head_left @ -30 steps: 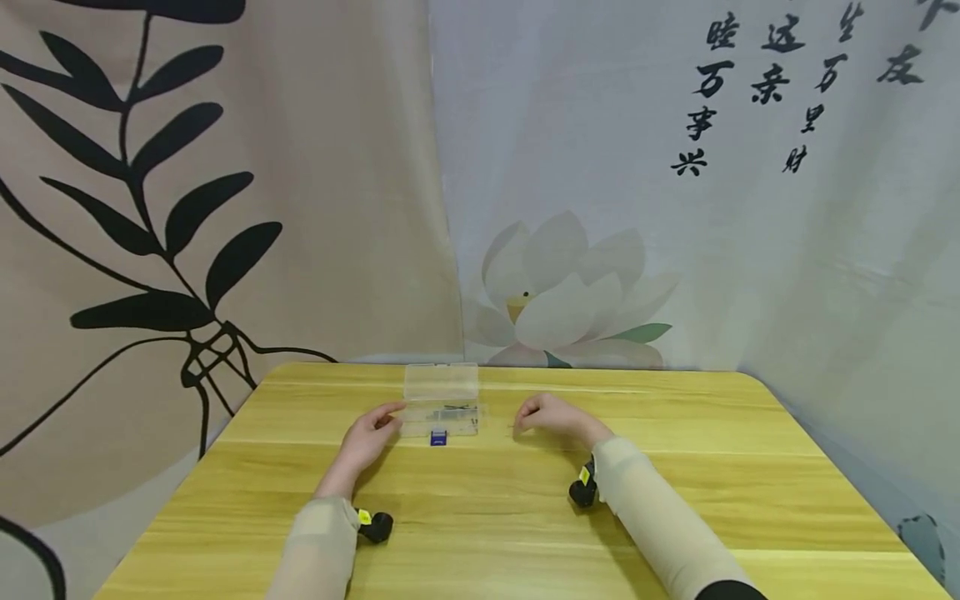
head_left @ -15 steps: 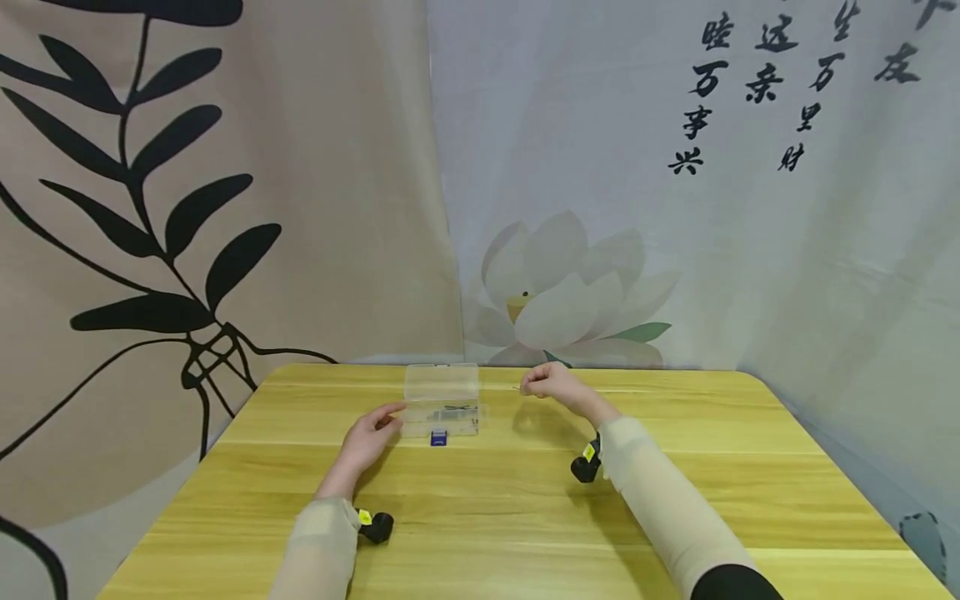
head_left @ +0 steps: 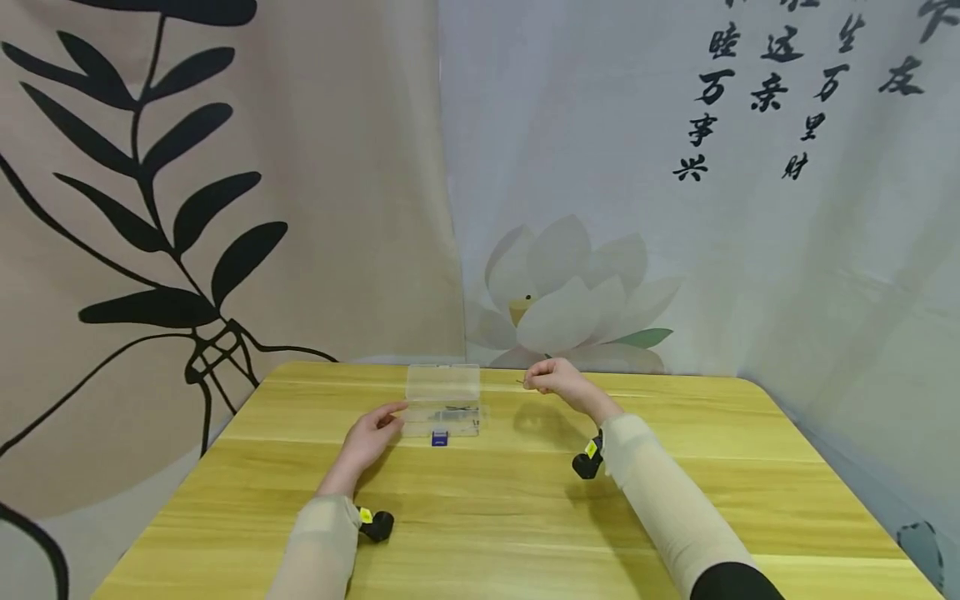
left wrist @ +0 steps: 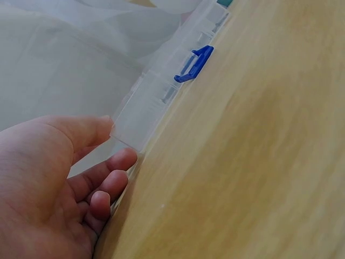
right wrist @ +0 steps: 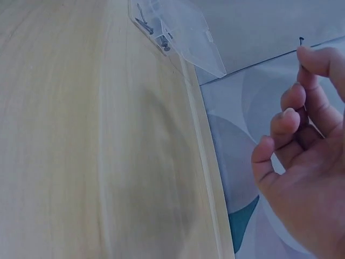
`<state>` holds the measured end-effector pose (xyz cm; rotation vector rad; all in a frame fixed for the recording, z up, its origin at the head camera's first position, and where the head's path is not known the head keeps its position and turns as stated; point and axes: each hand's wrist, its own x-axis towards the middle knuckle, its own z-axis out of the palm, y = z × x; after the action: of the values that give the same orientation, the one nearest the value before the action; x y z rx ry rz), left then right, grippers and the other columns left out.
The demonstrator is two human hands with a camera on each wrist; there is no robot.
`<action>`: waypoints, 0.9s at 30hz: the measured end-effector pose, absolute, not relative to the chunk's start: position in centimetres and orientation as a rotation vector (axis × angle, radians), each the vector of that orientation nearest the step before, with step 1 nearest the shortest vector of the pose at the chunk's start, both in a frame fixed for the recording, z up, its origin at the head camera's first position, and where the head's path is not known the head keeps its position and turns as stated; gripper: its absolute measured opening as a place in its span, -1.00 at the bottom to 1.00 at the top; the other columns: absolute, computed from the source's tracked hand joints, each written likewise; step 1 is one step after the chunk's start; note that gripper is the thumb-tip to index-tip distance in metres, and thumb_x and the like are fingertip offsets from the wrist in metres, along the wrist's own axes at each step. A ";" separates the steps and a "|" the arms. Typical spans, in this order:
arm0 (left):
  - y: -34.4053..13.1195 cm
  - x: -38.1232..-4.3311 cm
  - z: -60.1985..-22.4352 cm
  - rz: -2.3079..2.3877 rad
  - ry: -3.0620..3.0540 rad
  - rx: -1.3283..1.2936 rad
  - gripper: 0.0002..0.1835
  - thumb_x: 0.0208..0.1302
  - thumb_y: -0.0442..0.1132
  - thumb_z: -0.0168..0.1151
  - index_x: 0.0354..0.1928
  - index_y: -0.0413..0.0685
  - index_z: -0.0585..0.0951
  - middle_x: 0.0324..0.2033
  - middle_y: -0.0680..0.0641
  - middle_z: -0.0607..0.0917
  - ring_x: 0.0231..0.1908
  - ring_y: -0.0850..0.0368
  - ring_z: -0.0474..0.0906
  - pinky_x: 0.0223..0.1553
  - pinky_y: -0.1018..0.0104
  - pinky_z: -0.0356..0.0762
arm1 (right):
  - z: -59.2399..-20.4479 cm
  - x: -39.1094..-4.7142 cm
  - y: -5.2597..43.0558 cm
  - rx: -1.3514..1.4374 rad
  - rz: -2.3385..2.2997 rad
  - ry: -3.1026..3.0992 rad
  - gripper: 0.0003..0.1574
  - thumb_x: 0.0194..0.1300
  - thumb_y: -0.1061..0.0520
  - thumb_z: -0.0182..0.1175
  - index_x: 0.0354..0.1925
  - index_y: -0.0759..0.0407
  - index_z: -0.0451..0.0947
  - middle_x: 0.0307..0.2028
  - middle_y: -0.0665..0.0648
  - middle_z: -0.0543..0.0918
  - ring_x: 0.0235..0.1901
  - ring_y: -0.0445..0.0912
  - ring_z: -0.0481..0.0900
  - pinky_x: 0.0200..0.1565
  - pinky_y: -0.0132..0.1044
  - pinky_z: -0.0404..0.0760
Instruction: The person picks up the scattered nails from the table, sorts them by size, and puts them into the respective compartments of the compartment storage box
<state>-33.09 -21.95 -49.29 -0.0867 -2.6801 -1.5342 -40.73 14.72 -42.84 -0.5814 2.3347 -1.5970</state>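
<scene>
A small clear plastic box [head_left: 416, 428] lies on the table, its lid [head_left: 442, 382] swung up at the back. A blue latch [left wrist: 195, 63] hangs at its front. My left hand [head_left: 367, 437] touches the box's left end, thumb tip and fingertips right at the corner. Off to the box's right, my right hand [head_left: 557, 382] is raised above the tabletop. Its thumb and index finger pinch a thin dark nail [right wrist: 301, 41], head up, with the lower part hidden by the fingers. Several more nails [right wrist: 144, 25] lie inside the box.
The wooden table [head_left: 480, 517] ends close behind the box, against a printed cloth backdrop [head_left: 360, 208]. A shadow of the right hand [head_left: 546, 423] falls on the wood. Black wrist cameras [head_left: 378, 527] sit by both cuffs.
My right hand has lifted from near the tabletop and moved toward the back edge, keeping the nail pinched. The left hand stays at the box. The head view has shifted slightly.
</scene>
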 end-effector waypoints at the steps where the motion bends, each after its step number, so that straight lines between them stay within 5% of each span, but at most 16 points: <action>1: -22.0 -33.1 -49.2 -1.530 -2.682 -0.088 -0.61 0.43 -0.21 0.11 0.26 -0.05 0.52 -0.12 -0.11 0.62 -0.11 -0.01 0.50 -0.05 0.01 0.43 | -42.8 -40.7 14.7 -0.580 -1.596 2.334 -0.91 0.28 0.25 0.21 -0.37 0.16 0.64 -0.34 0.02 0.58 -0.44 -0.11 0.34 -0.08 0.04 0.35; 8: -21.9 -33.0 -48.9 -1.537 -2.687 -0.094 -0.60 0.44 -0.21 0.10 0.27 -0.04 0.52 -0.13 -0.10 0.62 -0.13 0.01 0.50 -0.09 0.06 0.44 | -43.1 -40.6 14.7 -0.566 -1.604 2.325 -0.92 0.25 0.26 0.23 -0.35 0.17 0.66 -0.24 0.05 0.64 -0.33 -0.02 0.41 -0.04 0.13 0.36; 16: -21.7 -32.7 -48.9 -1.530 -2.691 -0.081 -0.60 0.44 -0.21 0.10 0.27 -0.03 0.52 -0.11 -0.12 0.61 -0.13 0.00 0.49 -0.09 0.06 0.43 | -43.4 -40.8 14.4 -0.601 -1.568 2.344 -0.83 0.26 0.22 0.24 -0.25 0.34 0.66 -0.20 0.05 0.66 -0.24 0.02 0.45 -0.08 0.00 0.42; 27: -21.8 -32.9 -49.1 -1.525 -2.689 -0.095 -0.60 0.45 -0.21 0.09 0.28 -0.05 0.51 -0.11 -0.11 0.61 -0.15 0.03 0.49 -0.13 0.09 0.44 | -43.3 -40.6 13.7 -0.580 -1.536 2.381 -0.85 0.27 0.22 0.23 -0.26 0.30 0.67 -0.21 0.05 0.64 -0.37 -0.08 0.39 -0.04 0.10 0.40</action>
<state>-32.93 -21.77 -49.08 -0.0947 -2.6893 -1.5249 -40.59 13.67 -43.30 -0.5802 2.3812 -1.5358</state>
